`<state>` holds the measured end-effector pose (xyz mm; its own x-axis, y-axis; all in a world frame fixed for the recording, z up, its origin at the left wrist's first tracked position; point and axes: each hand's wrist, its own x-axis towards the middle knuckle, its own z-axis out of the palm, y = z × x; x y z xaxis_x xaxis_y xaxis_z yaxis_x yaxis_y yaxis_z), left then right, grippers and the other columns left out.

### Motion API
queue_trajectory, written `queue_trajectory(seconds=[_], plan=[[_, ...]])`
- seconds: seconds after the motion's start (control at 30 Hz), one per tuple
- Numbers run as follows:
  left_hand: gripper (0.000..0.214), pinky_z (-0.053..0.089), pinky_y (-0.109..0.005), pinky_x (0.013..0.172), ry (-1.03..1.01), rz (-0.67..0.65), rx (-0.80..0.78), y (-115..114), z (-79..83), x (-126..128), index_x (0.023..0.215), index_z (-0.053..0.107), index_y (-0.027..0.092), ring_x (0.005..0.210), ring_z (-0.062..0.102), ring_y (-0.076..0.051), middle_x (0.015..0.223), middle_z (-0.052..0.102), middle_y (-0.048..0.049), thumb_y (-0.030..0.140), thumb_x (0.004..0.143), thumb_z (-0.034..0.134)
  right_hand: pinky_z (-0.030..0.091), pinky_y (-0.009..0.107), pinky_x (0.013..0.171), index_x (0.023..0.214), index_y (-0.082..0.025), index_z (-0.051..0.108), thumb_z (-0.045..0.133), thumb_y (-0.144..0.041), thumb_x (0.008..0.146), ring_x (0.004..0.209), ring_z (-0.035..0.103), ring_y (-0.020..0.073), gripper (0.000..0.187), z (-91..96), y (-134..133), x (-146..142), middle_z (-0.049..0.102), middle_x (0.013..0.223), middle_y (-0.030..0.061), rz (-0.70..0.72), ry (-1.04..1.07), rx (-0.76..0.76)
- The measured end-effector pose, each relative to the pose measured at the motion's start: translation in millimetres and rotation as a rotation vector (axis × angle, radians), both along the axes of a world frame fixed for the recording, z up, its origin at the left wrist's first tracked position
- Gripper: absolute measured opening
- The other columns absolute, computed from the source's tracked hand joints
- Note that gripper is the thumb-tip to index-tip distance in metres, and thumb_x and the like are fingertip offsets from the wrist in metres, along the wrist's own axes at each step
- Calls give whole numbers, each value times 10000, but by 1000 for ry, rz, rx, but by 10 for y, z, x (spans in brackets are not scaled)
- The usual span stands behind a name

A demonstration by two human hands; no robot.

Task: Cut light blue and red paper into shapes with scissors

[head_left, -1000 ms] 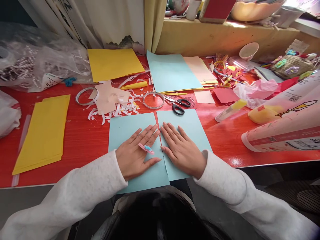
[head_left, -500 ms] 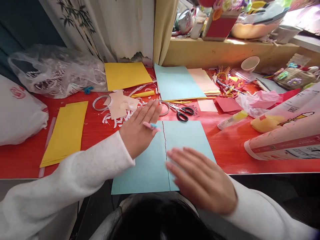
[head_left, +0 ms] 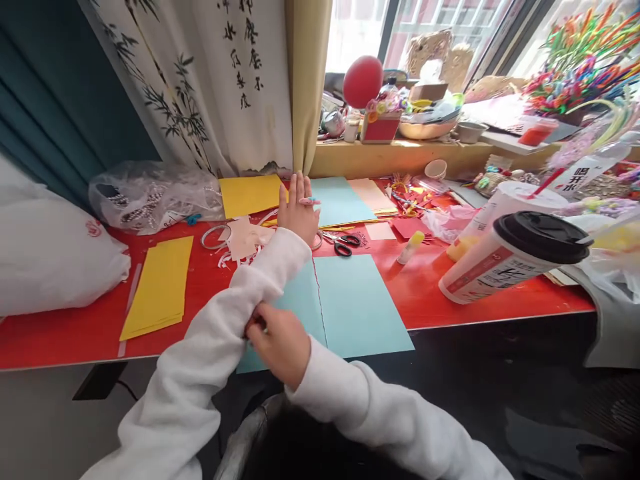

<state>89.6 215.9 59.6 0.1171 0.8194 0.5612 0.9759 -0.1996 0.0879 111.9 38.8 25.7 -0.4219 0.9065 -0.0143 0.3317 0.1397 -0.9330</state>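
Note:
My left hand (head_left: 297,215) is stretched out with its fingers straight, holding nothing; a pink and blue ring (head_left: 309,201) sits on one finger. My right hand (head_left: 284,343) is closed on the white sleeve (head_left: 240,313) of my left forearm. Beneath both arms lie two light blue paper sheets (head_left: 357,303), side by side with a wavy edge between them, reaching over the table's front edge. Part of the left sheet is hidden by my sleeve and hand. Black-handled scissors (head_left: 345,243) lie just beyond the sheets, near a roll of tape (head_left: 216,237).
Yellow paper strips (head_left: 160,287) lie at left beside a white plastic bag (head_left: 55,247). A glue stick (head_left: 411,247) stands right of the scissors. A lidded paper cup (head_left: 505,263) is at right. More yellow paper (head_left: 250,195) and coloured scraps lie at the back.
The view has tilted up, showing the window and cups. My right hand has moved left from over the blue paper and taken hold of my left sleeve. My left hand stays stretched out.

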Motion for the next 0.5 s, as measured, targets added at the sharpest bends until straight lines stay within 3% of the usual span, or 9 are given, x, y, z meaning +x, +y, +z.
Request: queue_trajectory(seconds=[0.07,0.13,0.23,0.3,0.33,0.4,0.47,0.5], plan=[[660,-20,-443,1108,-11,34,22,-16,17,-58,1385,168,4,1371,70,-247,1478,139,-154,274,808,340,492,253,585,823,-164,501,433,-195,753,718,575,126,103,1,-58,-28,587,875,39,27,253,-221],[650,-13,-444,1107,-23,51,53,-49,19,-69,1380,181,-1,1369,82,-251,1473,154,-164,263,808,340,472,210,511,851,-174,475,411,-213,761,664,552,94,117,-6,-152,-70,553,882,22,12,411,-298],[630,63,-416,1107,-41,35,73,-68,-15,-79,1373,207,-1,1366,98,-256,1476,128,-174,267,819,341,411,193,508,646,-185,422,387,-174,749,533,446,72,109,-36,-375,-146,457,620,-33,127,318,9],[604,110,-418,1097,-95,85,87,-27,-43,-153,1369,208,-3,1368,79,-263,1481,82,-183,266,838,309,389,206,552,564,-185,354,444,-172,711,533,390,76,173,-42,-523,-169,381,548,-47,287,210,258],[590,114,-420,1095,-126,115,99,10,-54,-216,1367,208,-4,1369,67,-264,1481,69,-186,258,845,293,382,209,561,558,-185,333,453,-170,708,540,381,78,193,-40,-575,-164,369,545,-48,312,187,305],[570,97,-419,1098,-159,140,122,98,-73,-361,1362,213,-5,1371,42,-259,1482,58,-186,231,848,281,392,211,575,605,-191,362,448,-184,735,567,410,80,156,-35,-609,-121,409,588,-45,299,240,236],[560,98,-423,1099,-183,170,134,170,-98,-469,1364,212,7,1373,29,-251,1486,53,-174,214,848,279,429,210,572,774,-206,430,482,-225,738,644,489,85,66,-39,-558,-55,493,765,-22,217,416,26],[559,104,-426,1098,-190,191,135,194,-115,-489,1364,213,9,1373,29,-250,1487,58,-170,210,847,282,450,211,568,894,-215,427,523,-239,713,709,524,93,206,-44,-517,-24,503,894,3,165,507,-73]])
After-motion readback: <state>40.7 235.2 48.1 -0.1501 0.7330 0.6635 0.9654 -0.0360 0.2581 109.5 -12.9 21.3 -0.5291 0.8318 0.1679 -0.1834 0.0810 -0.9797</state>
